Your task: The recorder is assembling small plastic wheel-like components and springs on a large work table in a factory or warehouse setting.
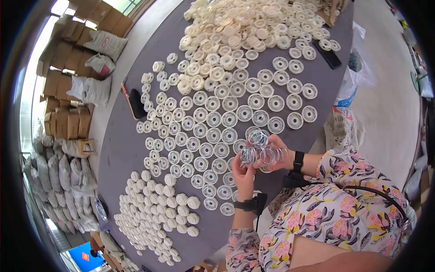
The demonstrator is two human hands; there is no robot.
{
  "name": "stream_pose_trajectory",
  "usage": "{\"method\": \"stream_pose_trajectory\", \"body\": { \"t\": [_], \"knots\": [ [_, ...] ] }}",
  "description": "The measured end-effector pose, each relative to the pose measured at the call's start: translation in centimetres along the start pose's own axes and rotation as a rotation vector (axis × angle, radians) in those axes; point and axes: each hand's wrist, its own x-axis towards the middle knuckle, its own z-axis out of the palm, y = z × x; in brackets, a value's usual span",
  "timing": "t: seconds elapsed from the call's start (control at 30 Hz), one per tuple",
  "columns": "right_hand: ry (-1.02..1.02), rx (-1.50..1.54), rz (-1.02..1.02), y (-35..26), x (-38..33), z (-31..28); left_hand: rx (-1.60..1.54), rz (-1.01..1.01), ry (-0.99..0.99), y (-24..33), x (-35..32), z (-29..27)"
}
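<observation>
Both my hands are together over the right part of the dark grey table (122, 154), around a cluster of shiny metal coil springs (260, 138). My left hand (244, 174) has its fingers closed on springs at the cluster's near left side. Curled around more springs, my right hand (278, 144) has one loose coil lying across its palm. How the springs divide between the hands is hard to tell. Beneath and beyond them, white round plastic discs (276, 103) with centre holes stand in rows. Several discs, such as one near the middle (229, 119), show silvery rings inside.
A heap of cream discs (235, 27) covers the far end. Stacked white caps (158, 204) fill the near left. A brush (135, 103) lies at the left edge, a black phone (328, 56) at the far right. Cartons (68, 122) and sacks (54, 177) line the left.
</observation>
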Motion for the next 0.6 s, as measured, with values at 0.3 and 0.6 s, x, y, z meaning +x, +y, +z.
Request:
{"method": "stream_pose_trajectory", "body": {
  "t": [0.3, 0.6],
  "knots": [
    [-0.202, 0.347, 0.243, 3.5, 6.5, -1.5, 0.446, 0.322, 0.139, 0.3, 0.0, -6.7],
    [0.294, -0.543, 0.514, 7.2, 11.1, -6.1, -0.119, -0.314, -0.099, 5.6, -8.5, -21.0]
  ]
}}
